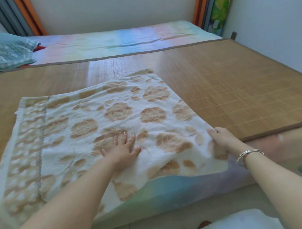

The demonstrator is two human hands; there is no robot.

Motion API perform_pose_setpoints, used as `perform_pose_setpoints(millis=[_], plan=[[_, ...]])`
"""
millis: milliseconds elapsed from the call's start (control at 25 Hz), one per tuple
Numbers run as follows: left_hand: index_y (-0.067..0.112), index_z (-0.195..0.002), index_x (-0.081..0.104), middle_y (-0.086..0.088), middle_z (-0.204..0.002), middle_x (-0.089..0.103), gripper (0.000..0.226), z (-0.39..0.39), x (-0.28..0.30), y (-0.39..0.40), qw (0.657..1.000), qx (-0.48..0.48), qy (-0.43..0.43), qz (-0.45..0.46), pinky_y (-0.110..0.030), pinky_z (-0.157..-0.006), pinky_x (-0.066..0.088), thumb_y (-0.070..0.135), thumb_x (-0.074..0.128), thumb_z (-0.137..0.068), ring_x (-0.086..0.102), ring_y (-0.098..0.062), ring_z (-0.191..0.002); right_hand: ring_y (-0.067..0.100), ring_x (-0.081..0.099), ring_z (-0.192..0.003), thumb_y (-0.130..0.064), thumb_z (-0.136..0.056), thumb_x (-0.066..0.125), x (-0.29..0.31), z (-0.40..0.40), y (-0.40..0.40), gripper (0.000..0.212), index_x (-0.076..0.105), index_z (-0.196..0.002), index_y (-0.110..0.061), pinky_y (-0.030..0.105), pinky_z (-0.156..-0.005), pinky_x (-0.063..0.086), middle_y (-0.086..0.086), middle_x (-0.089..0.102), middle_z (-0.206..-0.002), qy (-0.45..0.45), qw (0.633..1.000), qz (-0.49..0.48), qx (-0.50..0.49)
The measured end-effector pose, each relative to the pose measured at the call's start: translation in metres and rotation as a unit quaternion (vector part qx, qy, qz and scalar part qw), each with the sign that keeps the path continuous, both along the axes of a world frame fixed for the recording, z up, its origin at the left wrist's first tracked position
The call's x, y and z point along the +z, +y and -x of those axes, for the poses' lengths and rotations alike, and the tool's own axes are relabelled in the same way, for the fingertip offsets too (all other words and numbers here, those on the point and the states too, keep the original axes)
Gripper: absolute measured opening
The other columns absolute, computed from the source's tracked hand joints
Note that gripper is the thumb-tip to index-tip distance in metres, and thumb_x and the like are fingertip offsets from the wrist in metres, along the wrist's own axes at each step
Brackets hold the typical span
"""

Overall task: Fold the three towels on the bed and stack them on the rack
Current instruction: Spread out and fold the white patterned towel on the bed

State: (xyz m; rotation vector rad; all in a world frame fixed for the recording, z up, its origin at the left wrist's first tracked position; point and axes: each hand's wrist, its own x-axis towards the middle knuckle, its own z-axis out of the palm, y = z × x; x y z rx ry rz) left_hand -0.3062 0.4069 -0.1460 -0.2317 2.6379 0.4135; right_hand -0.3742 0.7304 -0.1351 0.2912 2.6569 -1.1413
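Note:
A white towel with orange flower patterns (94, 129) lies spread on the bamboo mat (225, 94) of the bed, folded over once, its near part hanging over the bed's front edge. My left hand (122, 150) rests flat on the towel near its middle, fingers spread. My right hand (221, 139) pinches the towel's right edge, lifting it slightly off the mat. A teal towel (4, 53) sits bunched at the far left of the bed, with something red peeking out beneath it. No rack is in view.
A pastel rainbow sheet (123, 41) covers the far strip of the bed by the wall. Orange and grey curtains (27, 15) hang at the back corners. A silver bracelet (251, 153) is on my right wrist. Tiled floor (154, 225) lies below the bed edge.

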Motion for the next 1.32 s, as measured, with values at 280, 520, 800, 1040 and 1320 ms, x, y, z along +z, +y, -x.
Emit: perform_pose_setpoints(millis=[280,520,800,1040,1320], plan=[[0.051,-0.146,-0.009,0.021,-0.153,-0.026,0.084,-0.007,-0.006,-0.001,0.999,-0.018,0.017,0.034,-0.076,-0.101,-0.008,0.088,0.012,-0.074,-0.025,-0.018,-0.144,0.029,0.055,-0.072,-0.045,-0.093,0.051,0.007,-0.001,0.034,0.040,0.050,-0.071,-0.011,0.035,-0.061,0.037,0.007,0.059,-0.071,0.084,0.978,-0.191,0.020],[0.045,-0.147,-0.014,0.014,-0.156,-0.023,0.081,-0.009,-0.011,0.006,0.990,-0.037,0.115,0.076,-0.067,-0.111,-0.005,0.081,0.006,-0.078,-0.020,-0.025,-0.145,0.033,0.060,-0.090,-0.052,-0.095,0.034,-0.004,-0.002,0.008,0.042,0.049,-0.092,-0.013,0.035,-0.070,0.041,0.010,0.059,-0.090,0.059,0.957,-0.283,0.033],[0.044,-0.150,-0.003,0.010,-0.159,-0.016,0.072,0.011,-0.003,0.030,0.994,-0.070,0.080,0.039,-0.057,-0.116,-0.001,0.069,0.027,-0.090,-0.014,-0.027,-0.147,0.023,0.048,-0.070,-0.051,-0.093,0.042,0.011,0.024,-0.005,0.040,0.046,-0.085,-0.012,0.031,-0.064,0.034,0.005,0.051,-0.080,-0.061,0.995,-0.074,0.012],[0.029,-0.137,0.041,0.009,-0.138,0.041,0.049,-0.010,0.003,0.069,0.954,-0.116,0.246,-0.127,-0.037,-0.105,0.036,0.049,0.047,-0.093,0.040,-0.014,-0.127,0.025,0.068,-0.095,-0.029,-0.083,0.070,0.030,-0.011,0.015,0.044,0.061,-0.114,0.001,0.040,-0.092,0.053,0.019,0.068,-0.112,-0.252,0.944,0.184,0.107],[0.032,-0.134,0.033,0.017,-0.126,0.051,0.075,-0.040,0.038,0.072,0.894,0.066,0.222,-0.383,-0.022,-0.085,0.041,0.067,0.062,-0.075,0.052,0.000,-0.109,0.025,0.066,-0.104,-0.011,-0.097,0.047,0.074,-0.006,-0.092,0.034,0.051,-0.127,0.003,0.033,-0.075,0.058,0.018,0.064,-0.121,-0.117,0.770,0.627,-0.012]])
